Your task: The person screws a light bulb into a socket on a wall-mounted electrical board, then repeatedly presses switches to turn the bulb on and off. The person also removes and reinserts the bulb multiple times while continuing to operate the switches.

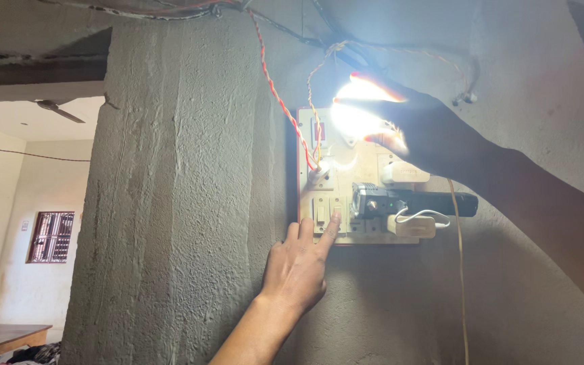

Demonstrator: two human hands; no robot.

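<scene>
Head view, left hand (297, 265) finger pressing switch (336, 215) (ungripped), right hand (422, 132) cupping lit bulb (356, 108).

The wooden switchboard (366, 169) on the rough grey plastered wall (184, 203) is crowded. A black torch (414, 203) plugged in lies across its right half, with a white charger block (412, 226) and looped white cable just under it, so that side is shut off. A red-and-white twisted wire (275, 91) runs down the board's left edge, and thin wires hang above. The glowing bulb (356, 111) fills the top. Bare wall stands open left of the board and below it, where a thin cord (464, 290) hangs.
</scene>
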